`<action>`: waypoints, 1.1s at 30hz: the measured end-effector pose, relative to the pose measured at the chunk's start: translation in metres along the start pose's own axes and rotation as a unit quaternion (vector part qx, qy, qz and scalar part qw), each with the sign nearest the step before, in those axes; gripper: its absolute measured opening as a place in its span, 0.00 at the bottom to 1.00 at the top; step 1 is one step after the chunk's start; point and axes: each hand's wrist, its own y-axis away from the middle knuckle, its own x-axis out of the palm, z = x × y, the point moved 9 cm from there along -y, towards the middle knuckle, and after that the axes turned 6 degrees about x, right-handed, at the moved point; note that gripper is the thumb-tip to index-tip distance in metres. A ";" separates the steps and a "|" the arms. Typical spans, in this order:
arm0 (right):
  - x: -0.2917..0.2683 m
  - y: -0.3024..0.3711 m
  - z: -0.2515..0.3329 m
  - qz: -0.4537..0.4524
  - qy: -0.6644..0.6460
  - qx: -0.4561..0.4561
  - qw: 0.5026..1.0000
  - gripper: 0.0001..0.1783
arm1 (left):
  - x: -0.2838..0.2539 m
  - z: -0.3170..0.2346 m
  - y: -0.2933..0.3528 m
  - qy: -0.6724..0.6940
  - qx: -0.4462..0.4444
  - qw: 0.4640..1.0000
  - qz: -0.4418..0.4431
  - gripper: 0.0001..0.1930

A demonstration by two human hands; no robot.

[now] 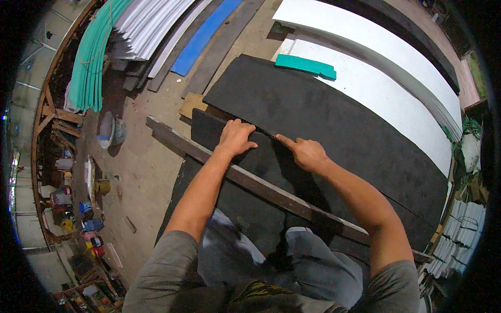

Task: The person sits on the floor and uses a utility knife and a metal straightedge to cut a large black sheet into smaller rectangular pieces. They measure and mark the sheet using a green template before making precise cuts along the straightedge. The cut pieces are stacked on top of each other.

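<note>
A large black foam-like sheet [323,109] lies in front of me, with a narrower black strip [206,128] along its near edge. My left hand [237,138] presses down on the strip, fingers over its far edge and thumb spread apart. Just to the right, my right hand [309,154] is closed, its index finger stretched along the line between strip and sheet. A thin dark tip shows at that fingertip; what the hand holds is mostly hidden. A long grey-brown bar [250,182] crosses under my forearms, nearer my body.
A teal foam piece [305,67] rests across the black sheet's far edge and a white sheet [360,78]. Stacked white sheets [376,44] lie beyond. Green sheets [94,57], white sheets [148,28] and a blue strip [203,36] are at far left. A basin [107,129] stands on the floor.
</note>
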 end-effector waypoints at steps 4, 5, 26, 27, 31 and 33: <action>0.006 -0.003 -0.003 0.020 0.019 0.009 1.000 0.41 | -0.002 -0.004 0.001 -0.003 0.003 1.000 -0.011 0.27; 0.008 0.000 -0.007 0.038 0.027 0.014 0.999 0.40 | -0.003 -0.005 0.000 -0.004 0.003 1.000 -0.012 0.27; 0.032 0.165 -0.191 0.119 0.023 0.063 0.991 0.42 | 0.043 -0.085 -0.045 0.025 0.029 0.988 0.153 0.38; 0.032 0.163 -0.192 0.137 0.027 0.058 0.989 0.41 | 0.052 -0.108 -0.048 0.032 0.041 0.987 0.155 0.38; 0.020 0.169 -0.182 0.175 0.006 0.078 0.981 0.38 | 0.065 -0.194 -0.047 0.027 0.054 0.992 0.110 0.43; 0.008 0.185 -0.172 0.145 -0.006 0.082 0.986 0.36 | 0.072 -0.205 -0.049 0.028 0.013 0.995 0.096 0.45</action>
